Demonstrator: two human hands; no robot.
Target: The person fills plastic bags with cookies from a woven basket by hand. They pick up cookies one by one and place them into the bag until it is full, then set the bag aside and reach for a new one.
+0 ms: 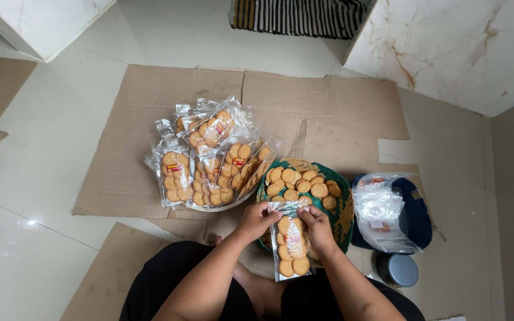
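Both forearms come up from the bottom edge and converge over the lap, elbows out, wrists angled inward. Left hand (257, 220) has its fingers curled, grip pinched on the top left corner of a clear biscuit bag (291, 244). Right hand (318, 229) mirrors it, fingers pressed together on the bag's top right edge, thumb side overlapping the plastic. Bag hangs upright between the two hands, filled with round golden biscuits, its lower end over the person's dark clothing. Just behind the bag, touching range: a green woven basket (345, 209) of loose biscuits (304, 184). Left of that, a pile of filled bags (209, 157) on a plate, all sitting on flattened cardboard (328, 113) on the floor. Right of the basket: a bundle of empty clear bags (382, 214).
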